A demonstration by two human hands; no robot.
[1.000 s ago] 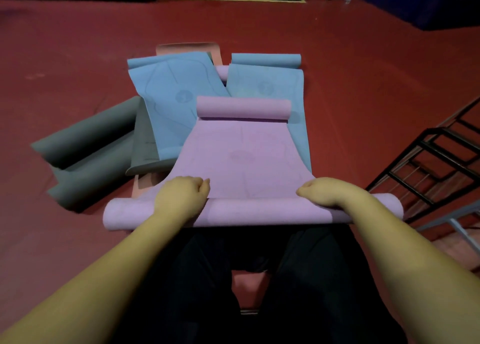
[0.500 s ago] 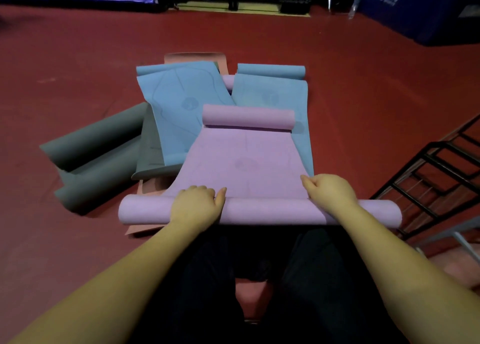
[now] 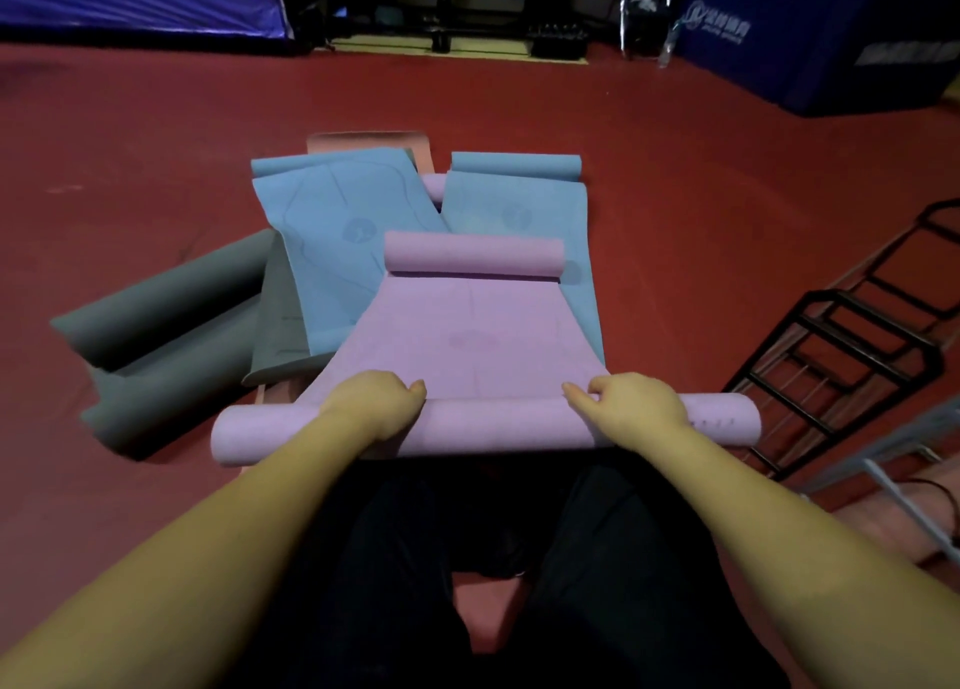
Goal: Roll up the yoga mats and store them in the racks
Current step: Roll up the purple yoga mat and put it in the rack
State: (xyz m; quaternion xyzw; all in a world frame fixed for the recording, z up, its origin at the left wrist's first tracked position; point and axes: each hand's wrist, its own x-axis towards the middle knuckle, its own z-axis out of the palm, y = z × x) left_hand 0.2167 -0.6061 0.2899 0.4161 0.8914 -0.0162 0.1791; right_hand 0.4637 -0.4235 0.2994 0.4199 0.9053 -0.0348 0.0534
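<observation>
A purple yoga mat (image 3: 467, 340) lies in front of me on the red floor, curled at its far end and rolled into a thick tube (image 3: 498, 426) at the near end. My left hand (image 3: 376, 405) grips the left part of that tube, fingers curled over its top. On the right part my right hand (image 3: 631, 402) grips the tube the same way. Under and behind the purple mat lie two blue mats (image 3: 343, 231) (image 3: 519, 210), a grey mat (image 3: 161, 335) at the left and a pink mat (image 3: 369, 142) at the back. A black metal rack (image 3: 831, 366) stands at the right.
Open red floor (image 3: 156, 142) spreads to the left and behind the mats. Blue padded barriers (image 3: 810, 28) and dark equipment line the far wall. My dark-trousered knees (image 3: 498, 558) are just below the roll. A grey metal bar (image 3: 904, 501) lies at the lower right.
The near roll has grown thicker and moved away from me over the flat purple part. Both hands have travelled forward with it, and the view has tilted up.
</observation>
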